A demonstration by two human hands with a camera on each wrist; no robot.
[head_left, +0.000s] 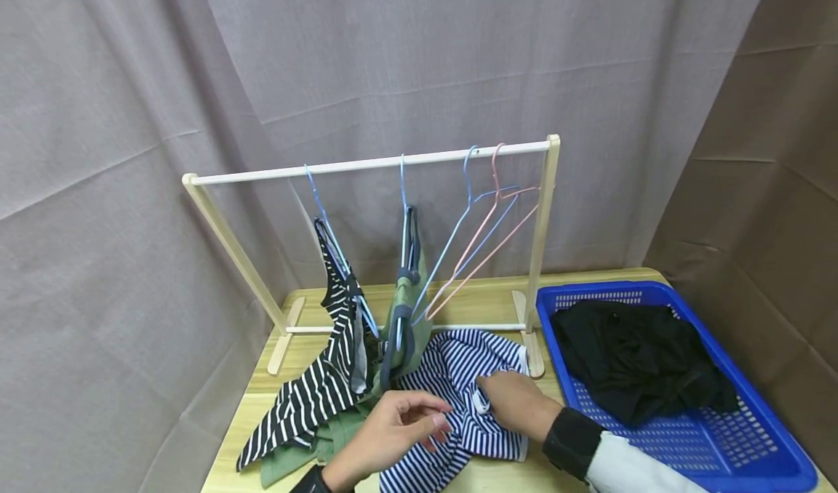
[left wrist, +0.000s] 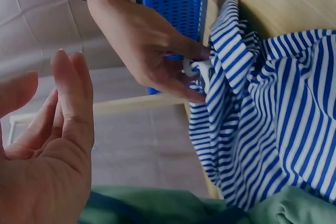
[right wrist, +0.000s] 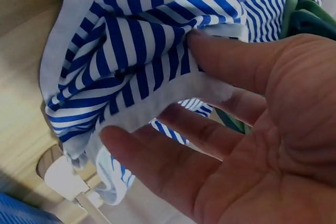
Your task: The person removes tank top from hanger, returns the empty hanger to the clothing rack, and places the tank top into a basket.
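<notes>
A blue-and-white striped shirt (head_left: 452,377) lies bunched on the table below the clothes rack. My right hand (head_left: 517,404) grips it near its right side; in the right wrist view the thumb (right wrist: 236,59) lies on the striped cloth and the fingers reach behind its white trim (right wrist: 173,90). My left hand (head_left: 399,431) hovers over the shirt's left part, fingers loosely bent and holding nothing. Close to that hand hangs a green garment (head_left: 411,333) with dark trim on a blue hanger, beside a black-and-white striped garment (head_left: 327,373) on another blue hanger.
The rack's white rail (head_left: 366,164) also carries a bare blue hanger (head_left: 468,187) and a bare pink hanger (head_left: 495,187) at its right end. Right of the rack, a blue plastic basket (head_left: 762,413) contains black clothing (head_left: 635,355). Grey curtains hang behind the table.
</notes>
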